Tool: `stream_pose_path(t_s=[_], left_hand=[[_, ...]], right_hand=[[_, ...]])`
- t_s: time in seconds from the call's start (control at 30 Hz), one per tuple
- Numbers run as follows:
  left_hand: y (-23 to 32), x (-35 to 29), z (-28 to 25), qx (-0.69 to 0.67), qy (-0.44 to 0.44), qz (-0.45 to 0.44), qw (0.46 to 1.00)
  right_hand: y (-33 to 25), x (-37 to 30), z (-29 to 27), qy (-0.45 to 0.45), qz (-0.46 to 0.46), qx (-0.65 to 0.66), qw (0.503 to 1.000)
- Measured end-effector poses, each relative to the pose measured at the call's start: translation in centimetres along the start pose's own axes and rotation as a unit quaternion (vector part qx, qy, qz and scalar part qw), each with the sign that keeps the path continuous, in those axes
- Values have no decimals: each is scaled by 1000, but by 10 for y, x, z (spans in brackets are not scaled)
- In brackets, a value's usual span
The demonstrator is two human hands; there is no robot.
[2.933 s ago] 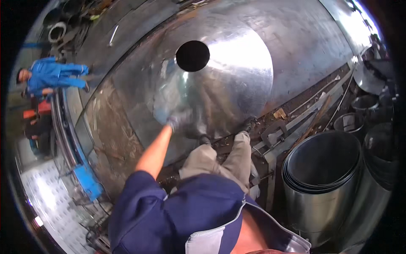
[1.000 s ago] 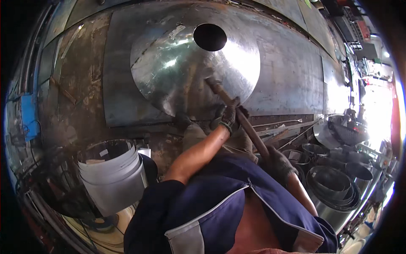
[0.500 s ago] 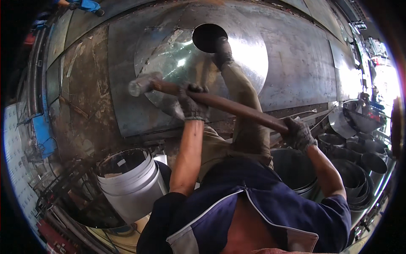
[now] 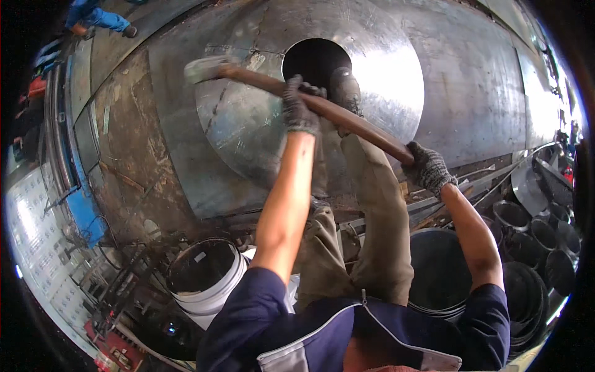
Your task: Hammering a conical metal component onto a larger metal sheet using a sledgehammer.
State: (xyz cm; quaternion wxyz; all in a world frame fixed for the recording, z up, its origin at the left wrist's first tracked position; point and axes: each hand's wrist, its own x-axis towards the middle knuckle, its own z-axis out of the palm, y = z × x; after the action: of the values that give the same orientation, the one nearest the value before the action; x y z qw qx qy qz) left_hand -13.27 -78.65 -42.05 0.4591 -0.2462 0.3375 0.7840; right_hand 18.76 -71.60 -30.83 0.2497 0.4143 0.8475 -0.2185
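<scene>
A long-handled sledgehammer (image 4: 347, 116) crosses in front of me, its blurred metal head (image 4: 207, 69) up at the left. My left hand (image 4: 302, 106), in a dark knit glove, is wrapped round the wooden handle partway along. Near the handle's lower right end, my gloved right hand (image 4: 429, 167) grips it too. Beneath lies a shiny round metal sheet (image 4: 242, 133) with a large dark round hole (image 4: 315, 57). One of my boots (image 4: 345, 88) rests on the sheet at the hole's edge. The hammer head is apart from my hands, over the sheet's left part.
Flat steel plates (image 4: 458, 93) cover the floor around the round sheet. White buckets (image 4: 214, 297) stand at my left, a dark open drum (image 4: 439, 266) at my right. Rolled metal pieces (image 4: 527, 297) crowd the far right. Another person's blue trouser leg (image 4: 108, 20) shows at the upper left.
Both hands and the sledgehammer have moved up and farther from my body, with the grip kept. My view has shifted, and more of the other person's legs shows.
</scene>
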Motion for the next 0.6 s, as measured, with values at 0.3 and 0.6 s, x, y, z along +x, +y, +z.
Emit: stream_pose_path(t_s=[0.3,0.6], left_hand=[[-27,6,-35,62,127,-36,989],[-10,-60,-12,-38,75,79,993]], right_hand=[[39,-4,33,-29,-24,1,999],[53,38,-5,62,-117,15,991]])
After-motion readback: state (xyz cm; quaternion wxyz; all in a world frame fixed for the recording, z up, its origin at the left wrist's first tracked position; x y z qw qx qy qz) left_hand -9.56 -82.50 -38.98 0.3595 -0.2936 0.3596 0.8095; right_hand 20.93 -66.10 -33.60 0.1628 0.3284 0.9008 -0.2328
